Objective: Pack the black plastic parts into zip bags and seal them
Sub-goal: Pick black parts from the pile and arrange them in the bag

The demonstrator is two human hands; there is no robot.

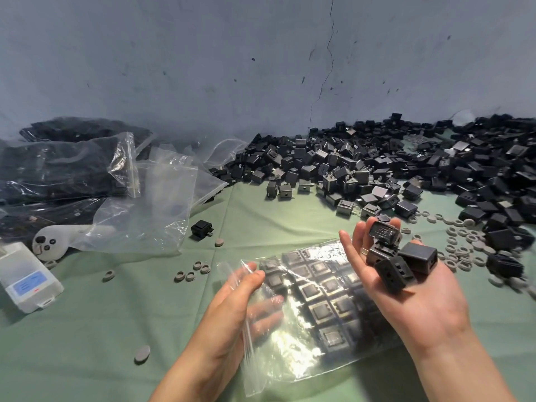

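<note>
The zip bag [313,338] lies flat on the green cloth [87,329] right in front of the person. Its long axis runs left to right, and its zip edge and open mouth are at the left end. Packed parts [322,285] sit in neat rows in its middle and right portion. The left hand [232,309] is at the mouth, thumb on top of the upper film and fingers visible through the plastic beneath it, pinching that layer so the opening is lifted. The right hand [420,309] hangs palm up above the bag's right, closed end, its fingers cupped round a small stack of black parts [403,256]. The mouth is therefore on the far side of the bag from the loaded hand. By my reading, the stack has to travel leftward across the filled rows and then turn into the gap the left hand keeps open. The slack upper film looks like the only thing in its way. Further out, the loose heap [406,158] of parts spreads along the wall to the right. Grey rings [464,248] are scattered at its near edge, close to the right hand. A single stray part [201,228] lies to the left of the bag, with empty bags [162,198] beyond it. Filled bags [58,163] are stacked at the far left, and a white box [26,277] sits nearer the person on that side.
</note>
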